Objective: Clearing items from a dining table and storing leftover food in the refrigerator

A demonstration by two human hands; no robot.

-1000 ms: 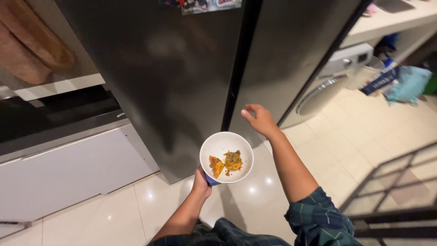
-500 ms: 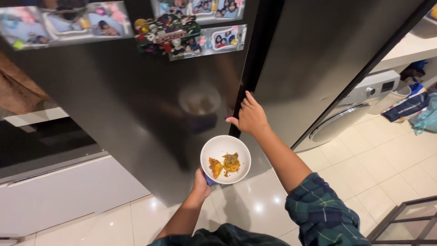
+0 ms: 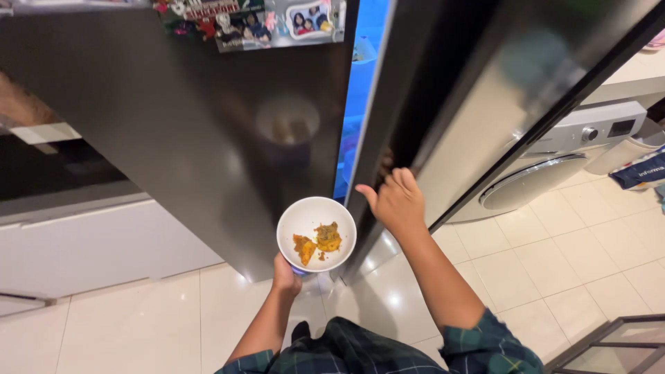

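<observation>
My left hand (image 3: 285, 271) grips a white bowl (image 3: 305, 217) from below, and two pieces of orange-brown food (image 3: 316, 241) lie in it. My right hand (image 3: 395, 202) is curled around the inner edge of the dark fridge's right door (image 3: 463, 97). That door stands ajar, and a strip of blue-lit interior (image 3: 357, 93) shows in the gap. The left fridge door (image 3: 187, 118) is closed and reflects the bowl. Photo magnets (image 3: 263, 19) cover its top.
A white front-loading washing machine (image 3: 554, 166) stands right of the fridge under a white counter (image 3: 641, 73). A white cabinet (image 3: 90, 242) with a dark oven above is on the left. A bag (image 3: 641, 170) lies far right, a dark metal rack (image 3: 616, 346) at lower right. Glossy cream tiles cover the floor.
My right hand went from reaching toward the door seam to gripping the right door's edge, and the door has swung open a little, showing the lit interior. The bowl shifted slightly left.
</observation>
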